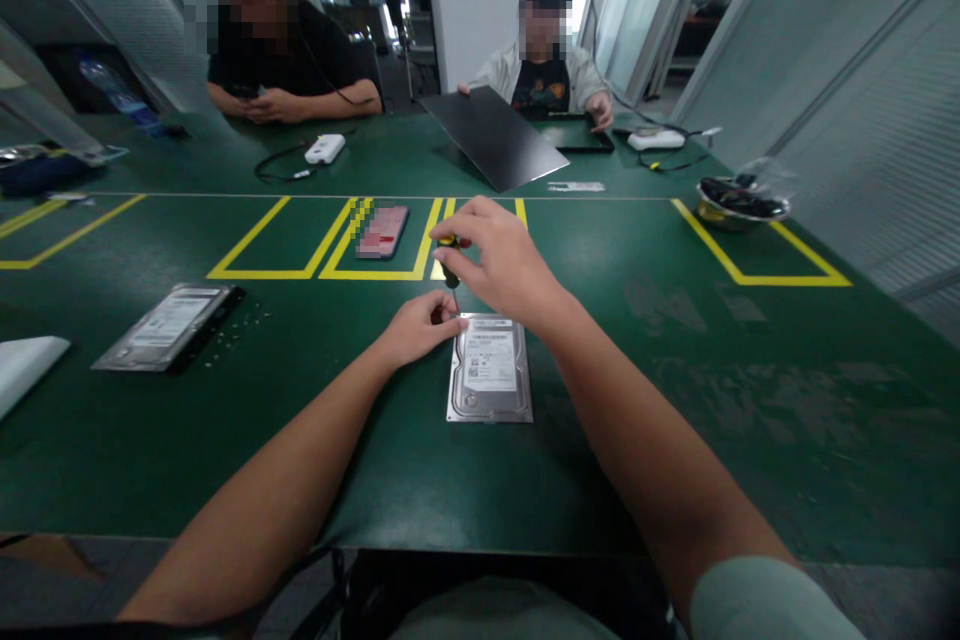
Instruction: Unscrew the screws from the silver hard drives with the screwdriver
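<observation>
Fingers [463, 267] of a worker's right hand [496, 255] pinched a near-upright screwdriver [451, 275] over the far left corner of a hard drive [491, 370] on the green table [465, 490], the left hand [418, 325] curled beside it, its hold unclear.

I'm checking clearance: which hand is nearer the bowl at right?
Right. The right hand, holding the screwdriver, is left of the bowl; the left hand is farther left, at the hard drive.
</observation>
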